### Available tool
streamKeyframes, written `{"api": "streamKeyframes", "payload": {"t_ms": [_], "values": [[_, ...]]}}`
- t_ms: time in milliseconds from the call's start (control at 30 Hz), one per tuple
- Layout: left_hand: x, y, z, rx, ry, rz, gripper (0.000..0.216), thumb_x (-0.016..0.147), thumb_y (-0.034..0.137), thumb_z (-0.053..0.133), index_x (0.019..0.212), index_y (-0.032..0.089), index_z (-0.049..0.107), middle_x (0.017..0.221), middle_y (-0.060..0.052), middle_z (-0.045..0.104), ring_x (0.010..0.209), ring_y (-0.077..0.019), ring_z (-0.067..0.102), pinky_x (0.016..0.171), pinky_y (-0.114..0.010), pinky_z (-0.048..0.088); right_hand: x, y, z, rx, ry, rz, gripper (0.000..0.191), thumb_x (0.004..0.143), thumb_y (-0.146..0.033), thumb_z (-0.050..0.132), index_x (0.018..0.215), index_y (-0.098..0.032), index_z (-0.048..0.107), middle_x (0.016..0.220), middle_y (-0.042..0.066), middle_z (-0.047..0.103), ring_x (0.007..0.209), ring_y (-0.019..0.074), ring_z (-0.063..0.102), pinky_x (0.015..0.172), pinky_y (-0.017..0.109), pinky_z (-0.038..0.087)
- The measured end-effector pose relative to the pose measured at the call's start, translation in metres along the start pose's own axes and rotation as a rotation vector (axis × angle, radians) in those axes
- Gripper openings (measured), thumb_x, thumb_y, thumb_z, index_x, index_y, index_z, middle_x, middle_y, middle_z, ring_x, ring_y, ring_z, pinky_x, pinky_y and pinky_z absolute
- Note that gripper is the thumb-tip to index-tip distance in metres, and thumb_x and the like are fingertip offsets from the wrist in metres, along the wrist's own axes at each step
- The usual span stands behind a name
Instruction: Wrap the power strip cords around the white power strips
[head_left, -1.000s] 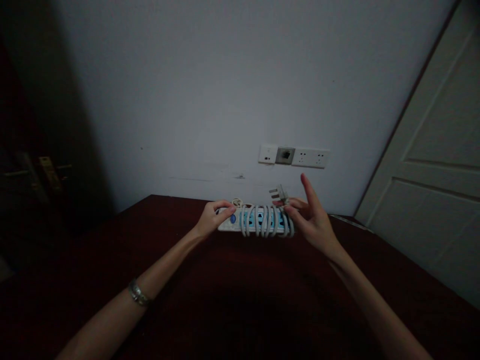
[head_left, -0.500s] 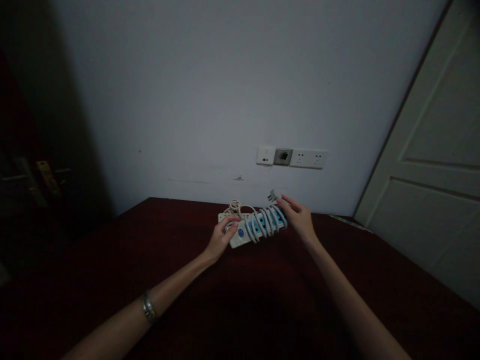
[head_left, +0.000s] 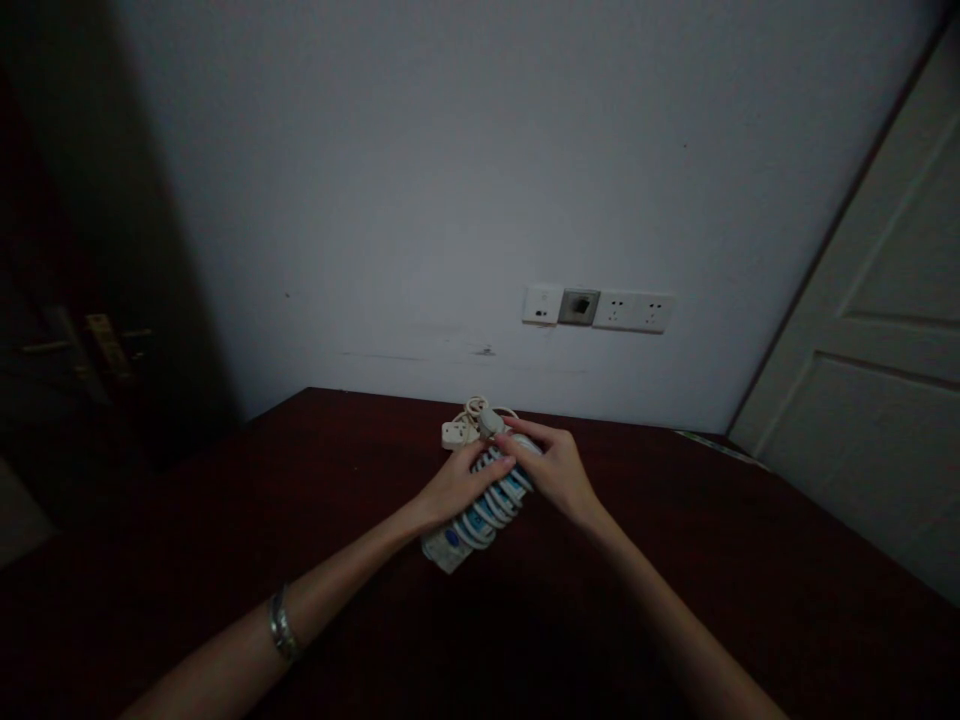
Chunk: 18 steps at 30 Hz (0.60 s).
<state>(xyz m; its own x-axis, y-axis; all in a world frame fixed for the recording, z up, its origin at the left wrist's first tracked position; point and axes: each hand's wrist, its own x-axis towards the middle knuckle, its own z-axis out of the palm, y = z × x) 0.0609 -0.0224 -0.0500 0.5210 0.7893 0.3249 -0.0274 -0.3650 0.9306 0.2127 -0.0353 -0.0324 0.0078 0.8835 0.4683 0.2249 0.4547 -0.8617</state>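
Head view shows us both gripping the power strip [head_left: 474, 520] wound with its grey cord above the dark red table [head_left: 225, 520], our left hand [head_left: 457, 487] closed over its middle and our right hand [head_left: 551, 470] closed on its far end beside the plug [head_left: 489, 420].

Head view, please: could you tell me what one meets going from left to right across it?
Dark door handle → bracelet on the left forearm → left hand → cord-wrapped power strip → right hand → wall sockets → white door.
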Motion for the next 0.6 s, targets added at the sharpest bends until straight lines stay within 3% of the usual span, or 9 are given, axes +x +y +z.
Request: {"api": "streamKeyframes", "payload": {"t_ms": [200,433,600], "values": [[0.0,-0.005,0.006,-0.164,0.127,-0.07,0.059,0.067,0.031,0.073,0.119,0.014,0.05,0.115,-0.014,0.06,0.103,-0.0243,0.057,0.089,-0.037,0.043,-0.003,-0.004,0.006,0.05,0.02,0.069,0.05,0.065,-0.042,0.07,0.104,-0.011,0.067,0.098,0.01,0.069,0.089,0.0244,0.064,0.08,0.036,0.05],[0.0,-0.015,0.012,-0.326,0.129,-0.138,0.056,0.064,0.012,0.064,0.117,0.013,0.047,0.098,-0.008,0.064,0.087,-0.0217,0.061,0.078,-0.034,0.046,0.003,0.014,0.004,0.093,0.038,0.121,0.052,0.063,-0.043,0.07,0.102,-0.009,0.067,0.093,0.011,0.069,0.085,0.025,0.064,0.074,0.034,0.05],[0.0,-0.015,0.009,-0.307,0.129,-0.119,0.053,0.062,0.011,0.062,0.114,0.014,0.052,0.103,-0.007,0.063,0.095,-0.0218,0.058,0.084,-0.032,0.043,0.003,0.018,0.001,0.047,-0.001,0.056,0.042,0.068,-0.044,0.067,0.094,-0.011,0.07,0.092,0.011,0.069,0.084,0.0239,0.064,0.072,0.032,0.05]]}}
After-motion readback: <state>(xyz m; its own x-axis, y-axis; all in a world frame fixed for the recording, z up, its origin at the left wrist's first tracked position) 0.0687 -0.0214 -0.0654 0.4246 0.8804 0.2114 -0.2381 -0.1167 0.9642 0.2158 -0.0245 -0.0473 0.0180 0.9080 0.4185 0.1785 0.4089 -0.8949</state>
